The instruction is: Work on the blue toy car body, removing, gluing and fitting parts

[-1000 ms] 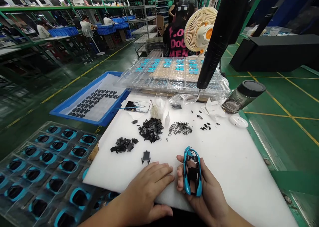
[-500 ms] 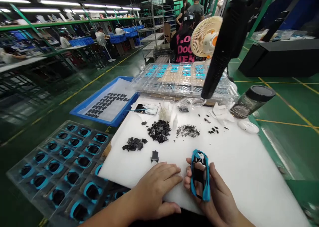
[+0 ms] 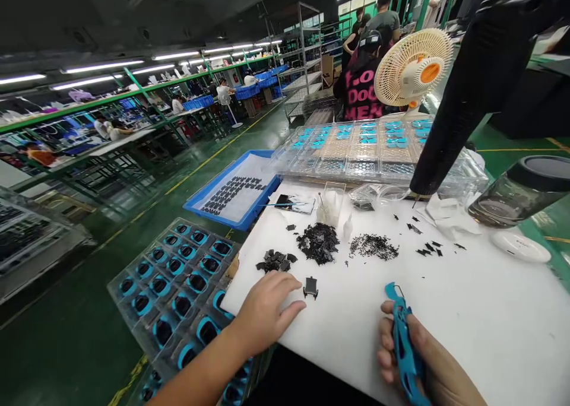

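In my right hand (image 3: pixel 439 358) is a blue toy car body shell (image 3: pixel 403 343), turned on its side at the front right of the white work board (image 3: pixel 347 323). My fingers wrap round the shell on the left and my thumb presses on it from the right. My left hand (image 3: pixel 267 308) is at the board's left part, its fingers apart and holding nothing. Just right of its fingertips lies a single small black plastic part (image 3: pixel 310 286). Behind that hand is a small heap of flat black pieces (image 3: pixel 275 262).
Further back lie a larger black heap (image 3: pixel 318 243) and scattered tiny black parts (image 3: pixel 374 247). Trays of blue shells (image 3: pixel 182 284) stand at left, beside a blue tray (image 3: pixel 249 221). A jar (image 3: pixel 512 201), a fan (image 3: pixel 414 67) and a black arm (image 3: pixel 458 97) stand at right.
My view has swung left. My right hand has tipped the shell from facing me onto its side. My left hand has moved left beside the single black part, its fingers spreading.
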A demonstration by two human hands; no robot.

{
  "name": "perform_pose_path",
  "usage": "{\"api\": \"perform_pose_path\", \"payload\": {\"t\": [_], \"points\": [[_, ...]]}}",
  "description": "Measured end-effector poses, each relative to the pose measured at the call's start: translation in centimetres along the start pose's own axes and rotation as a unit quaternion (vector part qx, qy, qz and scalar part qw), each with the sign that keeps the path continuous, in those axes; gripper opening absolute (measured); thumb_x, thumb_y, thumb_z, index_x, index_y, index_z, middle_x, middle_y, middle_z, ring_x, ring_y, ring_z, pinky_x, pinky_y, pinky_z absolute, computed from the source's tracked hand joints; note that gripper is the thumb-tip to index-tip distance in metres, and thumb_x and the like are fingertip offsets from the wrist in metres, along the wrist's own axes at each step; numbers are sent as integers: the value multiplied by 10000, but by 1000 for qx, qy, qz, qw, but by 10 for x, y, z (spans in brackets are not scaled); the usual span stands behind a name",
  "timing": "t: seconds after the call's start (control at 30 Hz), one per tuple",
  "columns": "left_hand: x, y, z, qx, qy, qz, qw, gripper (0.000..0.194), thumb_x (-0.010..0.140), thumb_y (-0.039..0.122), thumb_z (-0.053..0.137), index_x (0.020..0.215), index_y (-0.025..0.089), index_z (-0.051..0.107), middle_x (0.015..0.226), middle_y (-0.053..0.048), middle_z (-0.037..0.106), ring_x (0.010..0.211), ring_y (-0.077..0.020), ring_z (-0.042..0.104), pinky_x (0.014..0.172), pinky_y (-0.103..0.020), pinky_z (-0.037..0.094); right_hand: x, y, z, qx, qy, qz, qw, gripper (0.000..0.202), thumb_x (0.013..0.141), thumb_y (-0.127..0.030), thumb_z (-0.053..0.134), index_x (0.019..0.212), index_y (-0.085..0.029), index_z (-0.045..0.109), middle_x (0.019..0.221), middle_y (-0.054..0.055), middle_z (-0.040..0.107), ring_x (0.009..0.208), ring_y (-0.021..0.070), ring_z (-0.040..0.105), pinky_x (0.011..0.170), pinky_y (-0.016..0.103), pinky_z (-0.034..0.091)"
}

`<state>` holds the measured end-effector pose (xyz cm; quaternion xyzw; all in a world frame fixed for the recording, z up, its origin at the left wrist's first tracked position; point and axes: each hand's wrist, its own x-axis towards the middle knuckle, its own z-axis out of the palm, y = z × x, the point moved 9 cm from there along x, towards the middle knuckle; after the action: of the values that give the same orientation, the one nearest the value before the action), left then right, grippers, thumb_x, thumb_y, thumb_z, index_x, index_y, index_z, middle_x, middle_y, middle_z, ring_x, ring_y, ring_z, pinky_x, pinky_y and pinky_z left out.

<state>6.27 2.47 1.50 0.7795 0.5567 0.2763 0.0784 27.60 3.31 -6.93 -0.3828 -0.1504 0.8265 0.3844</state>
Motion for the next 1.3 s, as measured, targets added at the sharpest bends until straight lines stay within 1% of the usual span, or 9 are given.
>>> {"api": "perform_pose_path", "payload": {"t": [0.17,0.33,0.57,0.7,0.9,1.0,1.1,1.2,1.3], "points": [[7,-1,21,83,-66,16,994,377,853,273,638,1203,163,555,1215,-118,613,1071,-277,563,903,-451,499,5,9,-2,47,25,54,997,504,862,-423,618,1289,-188,487,1121,155,697,938,279,684,825,435,572],[18,7,37,114,-94,50,988,258,861,260,634,1103,172,604,1163,-87,649,1006,-265,597,848,-438,516,7,14,-2,102,2,78,992,538,882,-428,587,1324,-146,468,1179,201,676,1013,294,676,905,446,545],[11,15,27,117,-8,161,980,134,902,136,544,1019,141,609,1108,-100,679,903,-205,634,781,-356,509,7,15,-2,96,-10,75,992,452,892,-416,571,1255,-147,539,1148,196,691,976,296,684,889,454,544],[-2,27,15,113,47,217,969,284,849,60,571,1119,143,597,1038,-116,665,878,-206,606,739,-347,481,6,14,0,90,-17,74,993,406,899,-405,562,1209,-145,575,1141,182,696,951,290,685,853,432,557],[-11,47,6,48,67,247,966,400,818,55,569,1209,139,589,966,-118,646,821,-203,580,708,-361,484,6,14,0,93,-27,72,993,457,907,-430,541,1268,-151,528,1197,198,664,1007,300,665,900,462,532],[-5,52,1,-40,73,199,976,395,799,28,610,1173,153,593,939,-100,648,825,-185,595,721,-336,513,6,13,0,82,-30,67,994,487,911,-425,537,1333,-191,470,1211,185,658,1024,303,658,908,475,521],[2,41,4,-222,64,68,970,319,823,34,615,1101,191,606,943,-75,644,855,-166,637,746,-296,550,6,11,2,84,-31,66,994,479,920,-414,526,1344,-204,453,1198,176,662,1009,286,661,897,461,525],[0,26,19,-405,47,-65,911,234,889,70,553,1046,226,628,1012,-57,637,832,-152,686,754,-293,584,6,9,6,85,-34,68,993,442,932,-420,503,1314,-198,482,1176,171,667,969,262,663,823,420,550],[-4,21,30,-484,20,-133,865,210,907,95,547,1025,218,669,966,-50,658,784,-150,711,724,-263,596,6,7,8,86,-38,69,993,418,937,-430,490,1299,-221,501,1101,133,684,894,229,661,752,376,556]]}}
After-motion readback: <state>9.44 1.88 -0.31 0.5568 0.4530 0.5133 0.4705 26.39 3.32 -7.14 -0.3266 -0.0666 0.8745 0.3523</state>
